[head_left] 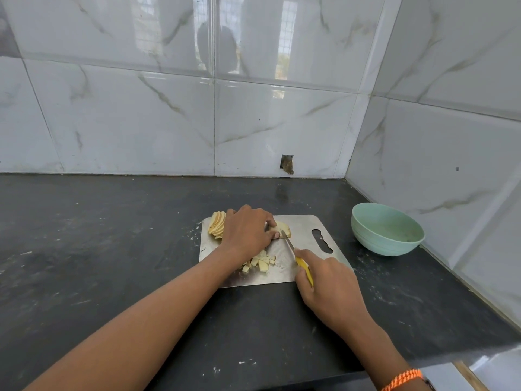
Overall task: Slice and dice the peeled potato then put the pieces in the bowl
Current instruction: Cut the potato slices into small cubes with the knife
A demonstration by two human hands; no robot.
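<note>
Right hand (328,289) grips knife (296,253) | left hand (248,231) pinches potato (282,228)

Brushed-metal cutting board (303,225); matt dark counter (112,221); glossy marbled wall tiles (127,117).

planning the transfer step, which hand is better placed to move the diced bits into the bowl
Right, probably. The bowl sits on the right hand's side, but that hand grips the knife; the left hand holds the potato.

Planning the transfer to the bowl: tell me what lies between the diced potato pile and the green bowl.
In the head view, between the diced pile and the bowl lie the knife, the right hand gripping it, bare steel board with its handle cutout, then dark counter.
</note>
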